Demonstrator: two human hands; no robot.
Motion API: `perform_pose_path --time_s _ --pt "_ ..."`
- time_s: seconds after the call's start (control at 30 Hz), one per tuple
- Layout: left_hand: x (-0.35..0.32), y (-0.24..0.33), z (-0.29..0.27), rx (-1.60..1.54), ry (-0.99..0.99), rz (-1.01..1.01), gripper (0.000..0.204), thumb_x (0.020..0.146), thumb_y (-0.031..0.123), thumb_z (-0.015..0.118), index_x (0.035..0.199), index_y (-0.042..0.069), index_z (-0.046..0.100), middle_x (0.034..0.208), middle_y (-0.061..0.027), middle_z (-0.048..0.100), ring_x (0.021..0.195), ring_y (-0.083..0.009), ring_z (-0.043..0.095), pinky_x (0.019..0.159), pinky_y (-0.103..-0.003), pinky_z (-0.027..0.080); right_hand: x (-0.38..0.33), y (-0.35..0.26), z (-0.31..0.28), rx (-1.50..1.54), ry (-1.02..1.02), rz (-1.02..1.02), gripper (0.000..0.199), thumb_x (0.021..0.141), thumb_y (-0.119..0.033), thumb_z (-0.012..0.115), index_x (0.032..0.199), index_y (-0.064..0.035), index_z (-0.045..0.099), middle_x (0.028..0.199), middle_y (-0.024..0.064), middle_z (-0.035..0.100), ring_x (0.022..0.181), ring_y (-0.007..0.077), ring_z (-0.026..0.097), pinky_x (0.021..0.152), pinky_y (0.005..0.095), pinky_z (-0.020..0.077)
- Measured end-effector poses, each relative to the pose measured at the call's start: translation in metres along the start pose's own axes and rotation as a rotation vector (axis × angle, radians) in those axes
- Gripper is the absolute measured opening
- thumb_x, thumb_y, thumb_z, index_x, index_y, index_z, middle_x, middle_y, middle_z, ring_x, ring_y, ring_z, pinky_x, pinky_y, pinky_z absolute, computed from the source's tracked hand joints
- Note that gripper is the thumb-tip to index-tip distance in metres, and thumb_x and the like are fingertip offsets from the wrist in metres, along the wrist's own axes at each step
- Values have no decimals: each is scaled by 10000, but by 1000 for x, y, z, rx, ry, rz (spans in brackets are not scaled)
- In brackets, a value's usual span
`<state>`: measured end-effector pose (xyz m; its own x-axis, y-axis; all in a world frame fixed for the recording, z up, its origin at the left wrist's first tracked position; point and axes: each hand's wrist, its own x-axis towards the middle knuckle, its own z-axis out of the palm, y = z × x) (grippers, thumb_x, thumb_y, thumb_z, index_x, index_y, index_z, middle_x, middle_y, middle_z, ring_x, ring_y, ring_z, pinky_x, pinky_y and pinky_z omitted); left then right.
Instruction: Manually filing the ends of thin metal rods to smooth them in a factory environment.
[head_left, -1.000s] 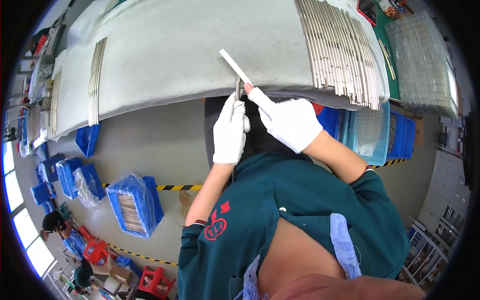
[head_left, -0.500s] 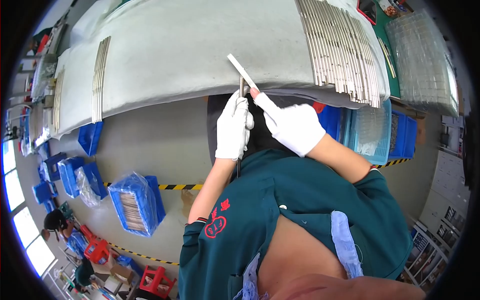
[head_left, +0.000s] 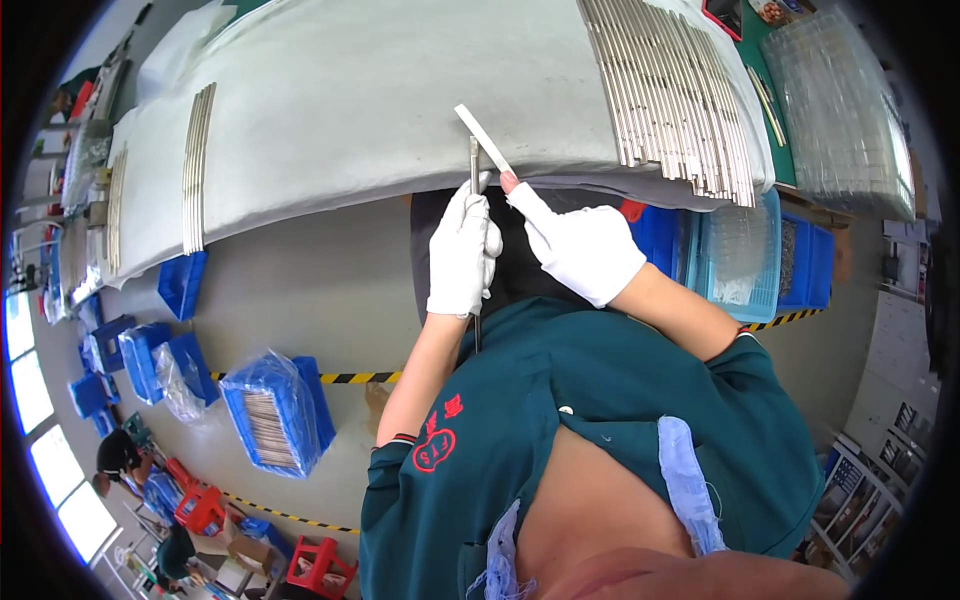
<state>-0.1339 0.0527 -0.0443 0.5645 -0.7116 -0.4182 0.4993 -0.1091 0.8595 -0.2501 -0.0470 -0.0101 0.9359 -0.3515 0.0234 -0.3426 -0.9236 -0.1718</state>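
Note:
Both my hands wear white gloves and work at the near edge of a table covered with a pale grey cloth (head_left: 350, 100). My left hand (head_left: 462, 250) grips a thin metal rod (head_left: 474, 170) that stands upright; its lower end sticks out below the hand. My right hand (head_left: 575, 245) holds a flat white strip (head_left: 483, 140) between thumb and forefinger. The strip slants up to the left and touches the rod near its top.
A long row of metal rods (head_left: 670, 90) lies on the cloth at the right, a smaller bundle (head_left: 197, 165) at the left. Blue bins (head_left: 270, 415) stand on the floor at left; others (head_left: 740, 250) sit under the table at right. Clear trays (head_left: 840, 110) are stacked at far right.
Both hands shifted slightly right and up with the rod and the white strip, staying together at the table edge.

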Motion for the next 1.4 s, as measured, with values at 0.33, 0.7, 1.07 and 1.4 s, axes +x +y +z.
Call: perform_pose_path --time_s 0.33,0.7,1.07,1.4 --pt "-23 35 -3 333 -49 -123 246 933 189 443 1043 33 598 550 26 466 376 -31 329 354 -195 281 12 22 -19 882 2 252 446 892 -206 429 1337 -177 417 679 44 578 504 125 501 549 261 452" --pt "-63 86 17 1398 -666 517 254 815 379 567 787 135 633 663 -66 592 610 -255 590 538 -348 456 -7 34 -64 838 -673 -188 416 717 -421 672 922 -59 673 856 123 656 770 260 626 666 315 484" --pt "-38 93 -15 1224 196 1186 489 669 109 769 1118 84 579 1062 -117 583 966 -282 562 820 -355 469 -43 91 -92 322 381 509 264 764 -346 603 779 -83 626 753 126 614 709 285 609 613 348 476" --pt "-24 81 -100 1463 457 881 336 792 136 670 1106 57 582 1036 -130 593 954 -280 563 838 -355 453 -53 141 -74 13 194 851 361 781 -457 533 860 -122 641 864 137 639 826 318 603 720 395 465"
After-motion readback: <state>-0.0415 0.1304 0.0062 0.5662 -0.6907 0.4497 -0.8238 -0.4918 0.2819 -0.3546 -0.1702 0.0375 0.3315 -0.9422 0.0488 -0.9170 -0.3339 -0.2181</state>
